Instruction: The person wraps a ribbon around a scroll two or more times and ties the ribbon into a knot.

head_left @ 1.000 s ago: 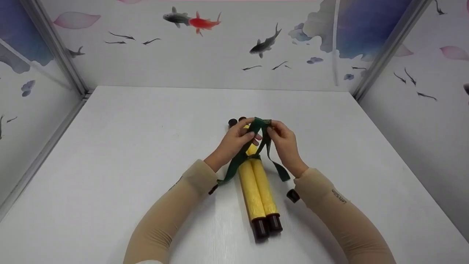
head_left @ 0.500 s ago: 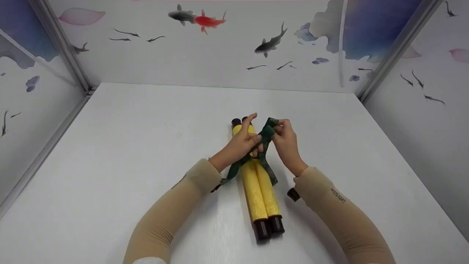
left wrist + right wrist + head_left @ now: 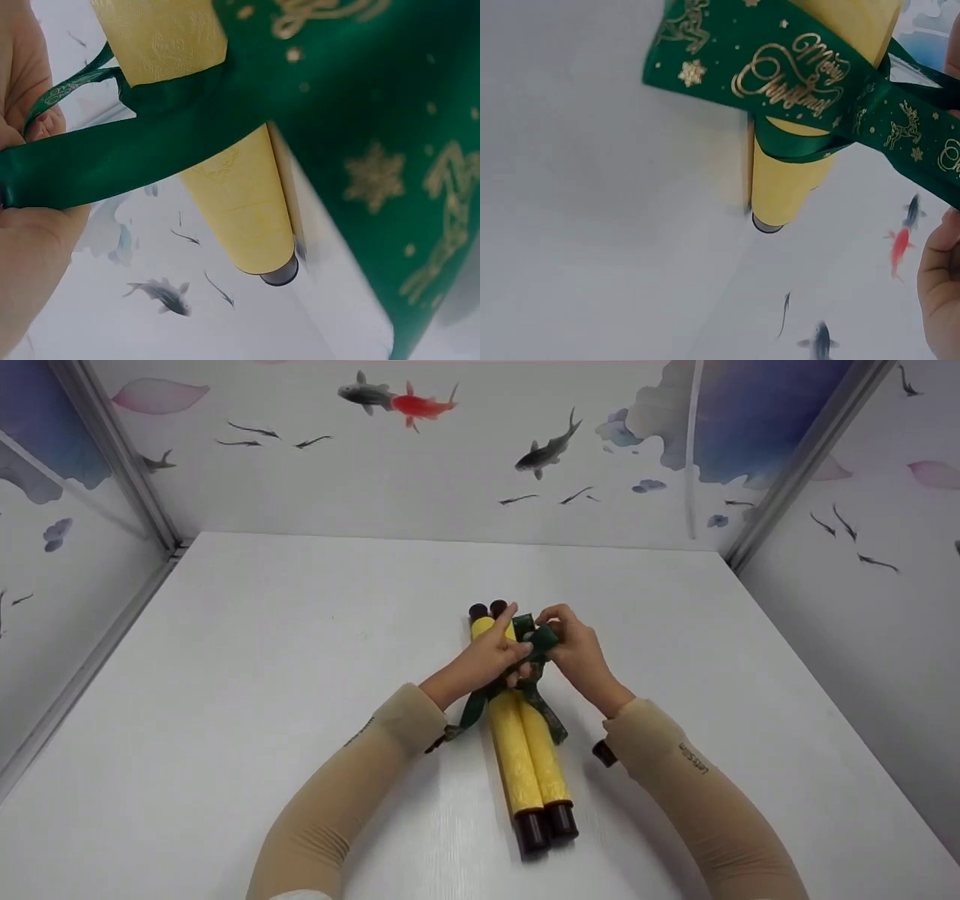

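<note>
Two yellow scrolls (image 3: 517,750) with dark brown end knobs lie side by side on the white table, a green ribbon (image 3: 545,636) wrapped around their middle. My left hand (image 3: 486,658) is over the scrolls, pinching the ribbon between thumb and fingers with the index finger raised. Just to its right, my right hand (image 3: 577,649) pinches a looped part of the ribbon. In the left wrist view a taut ribbon band (image 3: 150,154) runs to the thumb (image 3: 37,255). Gold "Merry Christmas" print, reindeer and snowflakes show on the ribbon tail (image 3: 780,82) in the right wrist view.
The white table (image 3: 285,720) is bounded by a back wall (image 3: 420,487) and side walls printed with fish and petals. Grey metal posts (image 3: 810,465) stand at the back corners. A small dark piece (image 3: 604,753) sits by the right sleeve cuff.
The hands have drawn the raised ribbon lower and bunched it into smaller loops close to the scrolls. The left index finger has come off the ribbon; the right tail has swung in against the scrolls.
</note>
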A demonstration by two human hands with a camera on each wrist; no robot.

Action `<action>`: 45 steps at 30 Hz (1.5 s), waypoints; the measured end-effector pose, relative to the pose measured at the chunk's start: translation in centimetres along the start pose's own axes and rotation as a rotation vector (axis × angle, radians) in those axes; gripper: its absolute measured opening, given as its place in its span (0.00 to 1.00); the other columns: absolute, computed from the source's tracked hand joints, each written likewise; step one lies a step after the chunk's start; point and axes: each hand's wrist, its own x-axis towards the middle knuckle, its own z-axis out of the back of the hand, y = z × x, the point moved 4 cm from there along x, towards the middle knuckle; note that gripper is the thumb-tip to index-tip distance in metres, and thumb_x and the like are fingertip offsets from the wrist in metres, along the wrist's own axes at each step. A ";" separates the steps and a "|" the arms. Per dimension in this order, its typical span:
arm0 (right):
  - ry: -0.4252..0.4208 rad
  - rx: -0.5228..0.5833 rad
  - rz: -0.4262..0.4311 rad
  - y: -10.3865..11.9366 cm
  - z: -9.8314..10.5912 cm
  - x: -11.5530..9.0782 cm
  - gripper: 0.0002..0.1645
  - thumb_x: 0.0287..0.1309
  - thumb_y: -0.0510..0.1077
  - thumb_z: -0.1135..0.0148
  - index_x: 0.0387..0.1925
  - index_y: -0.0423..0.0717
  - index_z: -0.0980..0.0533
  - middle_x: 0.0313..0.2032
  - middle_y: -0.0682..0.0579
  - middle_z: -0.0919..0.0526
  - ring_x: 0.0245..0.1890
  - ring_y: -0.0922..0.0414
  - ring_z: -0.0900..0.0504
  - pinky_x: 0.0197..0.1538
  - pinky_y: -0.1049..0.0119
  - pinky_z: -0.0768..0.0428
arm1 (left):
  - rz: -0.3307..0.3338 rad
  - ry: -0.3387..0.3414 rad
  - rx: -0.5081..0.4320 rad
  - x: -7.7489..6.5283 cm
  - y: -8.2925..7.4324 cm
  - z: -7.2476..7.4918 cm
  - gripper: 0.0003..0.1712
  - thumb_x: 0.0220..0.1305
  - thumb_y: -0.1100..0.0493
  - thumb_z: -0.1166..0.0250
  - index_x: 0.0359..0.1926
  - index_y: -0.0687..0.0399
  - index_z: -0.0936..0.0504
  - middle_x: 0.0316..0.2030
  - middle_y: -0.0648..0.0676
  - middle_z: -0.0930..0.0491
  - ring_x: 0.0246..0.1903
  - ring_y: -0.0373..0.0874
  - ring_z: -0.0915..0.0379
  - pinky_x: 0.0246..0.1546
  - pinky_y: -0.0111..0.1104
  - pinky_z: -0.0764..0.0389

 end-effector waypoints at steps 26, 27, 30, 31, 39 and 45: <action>0.154 0.407 -0.177 -0.6 -0.4 -1.2 0.21 0.60 0.56 0.57 0.38 0.40 0.39 0.37 0.44 0.30 0.40 0.51 0.26 0.51 0.56 0.34 | -0.058 -0.071 0.130 -1.9 -2.6 -0.3 0.13 0.62 0.57 0.50 0.44 0.59 0.40 0.31 0.57 0.29 0.31 0.46 0.28 0.36 0.36 0.27; 0.150 0.440 -0.198 -0.7 -0.5 -1.2 0.21 0.61 0.55 0.58 0.39 0.39 0.40 0.38 0.43 0.30 0.40 0.50 0.26 0.51 0.56 0.34 | -0.059 -0.068 0.131 -1.9 -2.5 -0.3 0.13 0.62 0.58 0.49 0.43 0.59 0.39 0.32 0.57 0.29 0.31 0.46 0.29 0.36 0.36 0.27; 0.104 0.477 -0.271 -1.3 -0.9 -1.2 0.21 0.62 0.55 0.61 0.40 0.39 0.42 0.36 0.43 0.30 0.38 0.50 0.24 0.49 0.58 0.32 | -0.038 -0.049 0.095 -1.2 -1.5 -0.2 0.13 0.59 0.59 0.45 0.41 0.57 0.39 0.32 0.55 0.29 0.32 0.44 0.29 0.38 0.34 0.27; 0.085 0.472 -0.295 -1.4 -1.0 -1.1 0.21 0.62 0.55 0.62 0.40 0.40 0.42 0.35 0.43 0.29 0.36 0.51 0.23 0.48 0.59 0.30 | -0.029 -0.042 0.079 -1.0 -1.1 -0.3 0.14 0.58 0.59 0.44 0.41 0.57 0.39 0.31 0.56 0.28 0.31 0.44 0.28 0.38 0.34 0.27; -0.062 0.456 -0.423 -1.6 -2.7 -1.1 0.18 0.63 0.52 0.63 0.38 0.40 0.42 0.28 0.46 0.32 0.25 0.56 0.28 0.33 0.65 0.28 | -0.058 -0.120 0.296 -0.2 0.2 0.0 0.14 0.54 0.57 0.43 0.40 0.51 0.37 0.21 0.49 0.23 0.28 0.38 0.25 0.49 0.38 0.39; -0.105 0.400 -0.492 -1.8 -3.2 -1.1 0.20 0.58 0.53 0.52 0.38 0.41 0.40 0.33 0.47 0.30 0.33 0.56 0.29 0.38 0.66 0.31 | -0.044 -0.192 0.524 -0.3 0.0 0.4 0.10 0.57 0.53 0.46 0.39 0.49 0.35 0.15 0.44 0.25 0.29 0.35 0.27 0.46 0.44 0.53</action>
